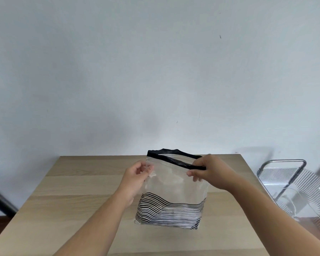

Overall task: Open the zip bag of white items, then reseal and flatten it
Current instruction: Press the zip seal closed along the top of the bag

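Head view: a person's two bare forearms reach out over a light wooden table (67, 191) that stands against a pale wall (118, 61).
Zip bag: the clear zip bag (174, 187) stands upright right of the table's middle, its bottom on the tabletop; wavy black stripes cover its lower part, and a black zip strip (174, 158) runs along the top.
Bag mouth: the two black edges are parted on the left and in the middle, and meet at the right end.
Contents: pale shapes show faintly through the plastic; what they are is too blurred to tell.
Left hand (137, 179): fingers pinch the bag's left edge just below the strip.
Right hand (209, 172): fingertips grip the near strip at its right end.
Far right: a metal-framed rack (292, 183) with ribbed clear panels stands beside the table.
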The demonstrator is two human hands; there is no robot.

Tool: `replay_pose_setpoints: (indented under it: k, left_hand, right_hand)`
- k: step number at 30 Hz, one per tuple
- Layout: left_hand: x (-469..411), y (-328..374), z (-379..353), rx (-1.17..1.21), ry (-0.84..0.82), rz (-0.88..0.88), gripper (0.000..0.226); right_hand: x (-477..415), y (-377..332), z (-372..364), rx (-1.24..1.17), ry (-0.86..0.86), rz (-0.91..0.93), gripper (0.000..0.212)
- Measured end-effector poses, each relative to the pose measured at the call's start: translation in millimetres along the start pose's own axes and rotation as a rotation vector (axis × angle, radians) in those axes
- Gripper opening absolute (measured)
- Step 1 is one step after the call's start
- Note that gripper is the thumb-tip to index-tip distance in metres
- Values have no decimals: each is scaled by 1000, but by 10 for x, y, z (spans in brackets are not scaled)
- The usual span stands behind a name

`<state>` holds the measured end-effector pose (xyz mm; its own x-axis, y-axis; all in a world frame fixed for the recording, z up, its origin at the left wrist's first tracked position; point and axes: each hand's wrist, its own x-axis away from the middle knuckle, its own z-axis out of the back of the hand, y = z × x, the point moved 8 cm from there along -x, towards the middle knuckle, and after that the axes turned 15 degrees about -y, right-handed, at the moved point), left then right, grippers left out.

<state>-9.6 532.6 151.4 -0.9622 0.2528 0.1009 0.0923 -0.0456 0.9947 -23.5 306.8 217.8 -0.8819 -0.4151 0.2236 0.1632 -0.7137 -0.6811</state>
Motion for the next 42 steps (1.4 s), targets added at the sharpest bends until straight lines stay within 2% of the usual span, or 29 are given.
replay_pose_setpoints:
  k: [6, 8, 9, 12, 15, 18, 21, 25, 31, 34, 37, 42]
  left_hand:
    - [73, -54, -40, 12, -43, 8, 7]
    - [72, -53, -80, -15, -52, 15, 38]
    - [81, -30, -99, -39, -48, 9, 40]
    - [124, 83, -239, -78, -96, -40, 15]
    - [168, 114, -326, -53, -122, -52, 11]
    - [208, 157, -365, -76, -136, -81, 12]
    - [246, 183, -343, -67, -127, -92, 12]
    - [290, 242, -201, -70, 4, -128, 6]
    - [394, 358, -175, -34, 43, -188, 3]
    - [421, 376, -196, -43, 39, -192, 4]
    - [436, 398, -214, -94, 30, -203, 6]
    - [437, 403, -225, -153, 17, -219, 16]
  right_hand:
    - [12, -10, 13, -18, -5, -33, 23]
    - [5, -39, -41, -17, -48, -25, 23]
    - [-2, -60, -74, -10, -65, -13, 23]
    - [-33, -128, -140, 25, -61, 33, 18]
    - [-73, -236, -187, 106, -4, 99, 16]
    - [-93, -377, -248, 201, 45, 177, 18]
    - [-134, -373, -283, 143, -7, 161, 21]
    - [-148, -341, -312, 80, -67, 147, 30]
    - [-119, -448, -304, -5, -44, 205, 17]
    - [-129, -518, -339, -103, -60, 219, 21]
    - [-156, -578, -372, -68, -81, 208, 11]
    - [-164, -624, -412, -36, -96, 211, 14]
